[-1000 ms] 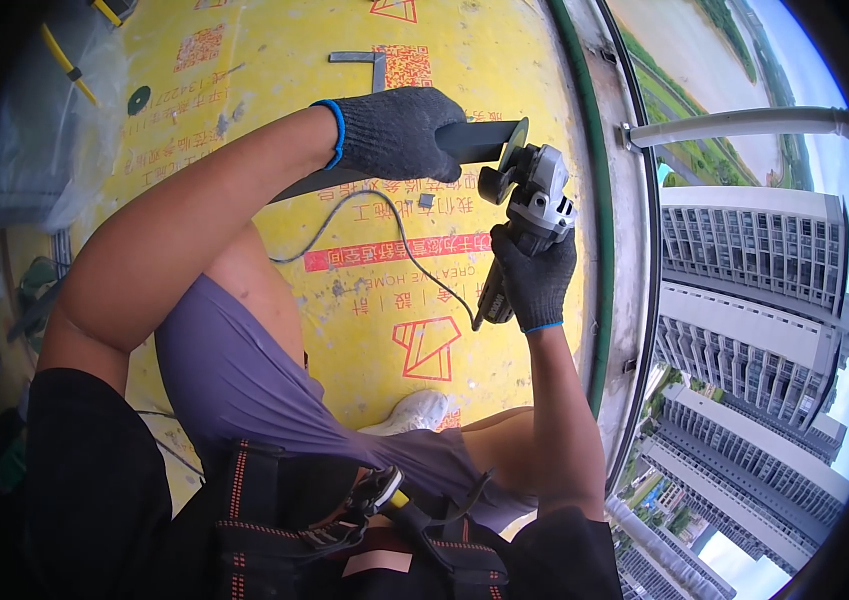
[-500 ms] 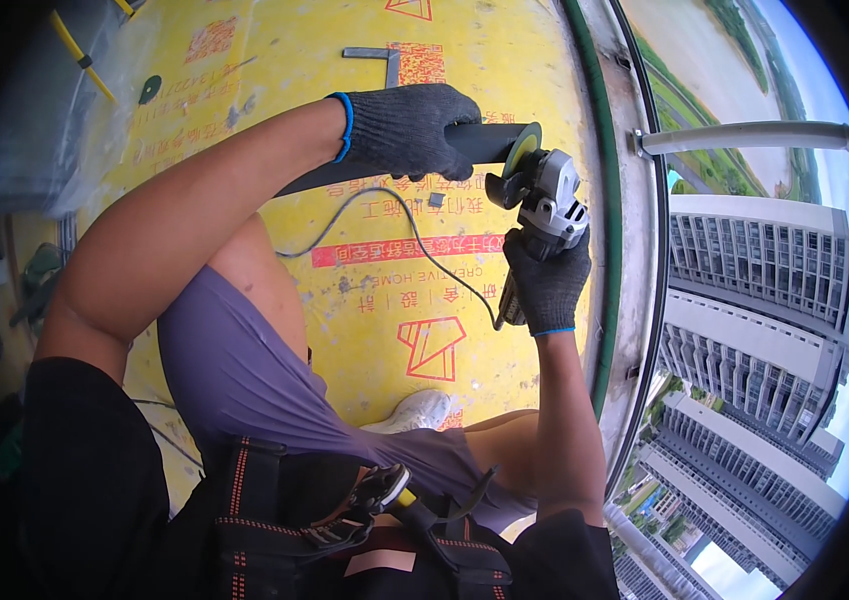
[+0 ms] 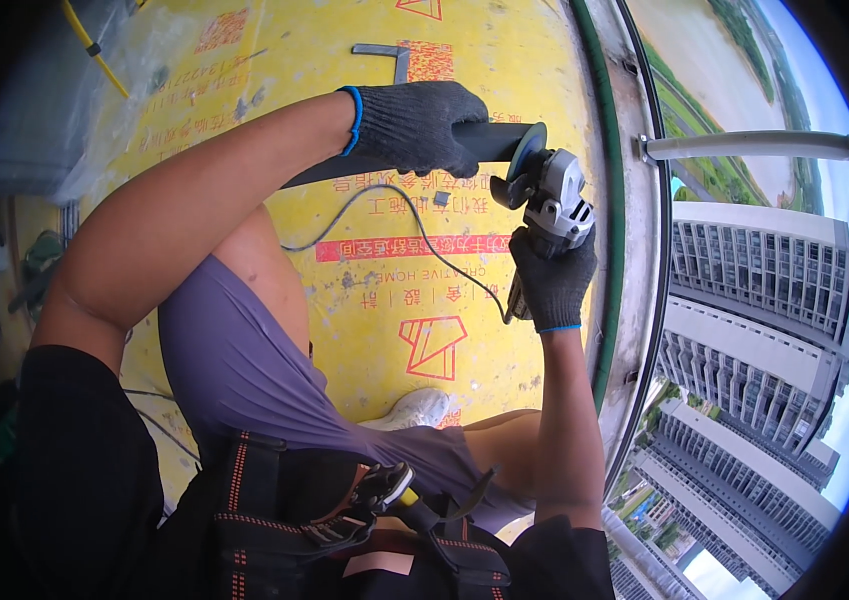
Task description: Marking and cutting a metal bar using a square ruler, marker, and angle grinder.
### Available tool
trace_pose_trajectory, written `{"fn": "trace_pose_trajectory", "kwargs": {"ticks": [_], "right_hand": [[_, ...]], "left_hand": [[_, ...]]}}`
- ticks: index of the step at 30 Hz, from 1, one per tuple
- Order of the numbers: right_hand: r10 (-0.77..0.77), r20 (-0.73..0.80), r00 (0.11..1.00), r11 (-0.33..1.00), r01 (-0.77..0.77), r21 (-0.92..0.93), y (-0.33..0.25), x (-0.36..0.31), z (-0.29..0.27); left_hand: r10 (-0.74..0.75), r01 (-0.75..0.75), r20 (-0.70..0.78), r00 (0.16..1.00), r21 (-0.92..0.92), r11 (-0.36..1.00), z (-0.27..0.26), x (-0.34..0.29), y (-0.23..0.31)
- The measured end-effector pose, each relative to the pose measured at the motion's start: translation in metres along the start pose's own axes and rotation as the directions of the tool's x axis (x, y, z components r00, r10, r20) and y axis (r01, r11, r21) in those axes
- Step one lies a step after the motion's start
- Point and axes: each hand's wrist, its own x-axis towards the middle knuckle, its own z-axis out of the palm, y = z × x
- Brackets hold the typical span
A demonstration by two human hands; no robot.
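Note:
My left hand (image 3: 420,128), in a dark knit glove with a blue cuff, is closed round a long dark grey bar (image 3: 497,142) near its right end. The bar's other end runs back under my left forearm, over my raised knee. My right hand (image 3: 555,285), gloved the same way, is wrapped round the body of a grey and black angle grinder (image 3: 559,205). The grinder's thin round disc (image 3: 529,150) stands edge-on at the bar's right end; whether it touches cannot be made out. A black cord (image 3: 428,235) trails from the grinder across the floor.
Yellow printed sheeting (image 3: 365,360) covers the floor. An L-shaped grey metal piece (image 3: 402,65) and a small grey offcut (image 3: 441,199) lie on it. At right run a green strip (image 3: 607,200) and a window ledge with a white rail (image 3: 755,143), high above tower blocks. Clear plastic film (image 3: 95,120) hangs at left.
The view has shifted slightly. The grinder's disc has turned and now shows more edge-on at the bar's end. Both hands keep their hold.

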Motion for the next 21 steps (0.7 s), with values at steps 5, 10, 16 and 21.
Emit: {"fn": "trace_pose_trajectory", "kwargs": {"ticks": [5,10,16,21], "right_hand": [[0.059,-0.021,0.998,0.998,-0.060,-0.017,0.0003,-0.0004,-0.0047],[0.072,0.002,0.997,0.996,-0.072,0.054,-0.0045,-0.0060,-0.0023],[-0.003,-0.006,1.000,1.000,0.003,-0.013,-0.0085,-0.0065,0.0000],[-0.023,-0.009,1.000,0.999,0.023,-0.035,-0.0063,-0.0044,0.0005]], "left_hand": [[-0.043,0.045,0.067,0.997,-0.028,0.999,-0.0048,-0.0037,0.0055],[-0.033,0.034,0.054,0.998,-0.022,0.999,-0.0023,-0.0040,0.0038],[0.010,-0.008,0.030,1.000,-0.067,0.998,-0.0017,-0.0047,0.0020],[0.006,-0.004,0.043,0.999,-0.059,0.998,-0.0026,-0.0072,0.0010]]}}
